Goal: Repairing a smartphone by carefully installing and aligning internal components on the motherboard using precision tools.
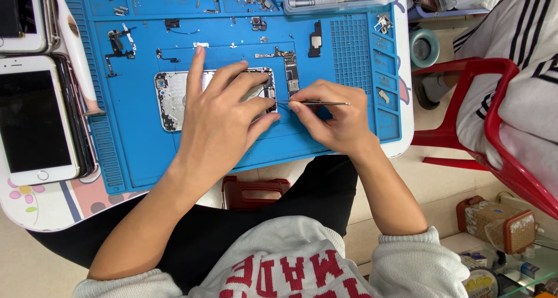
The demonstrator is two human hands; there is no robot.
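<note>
The left hand [224, 115] lies flat, fingers spread, on the opened silver phone housing [174, 92]. Just beside it, the right hand [334, 118] pinches slim metal tweezers [317, 103] over the blue rubber mat [139, 141].

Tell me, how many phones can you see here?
3: an opened phone shell under the left hand, a white phone at the table's left, another above it; stacked ones may be hidden.
</note>
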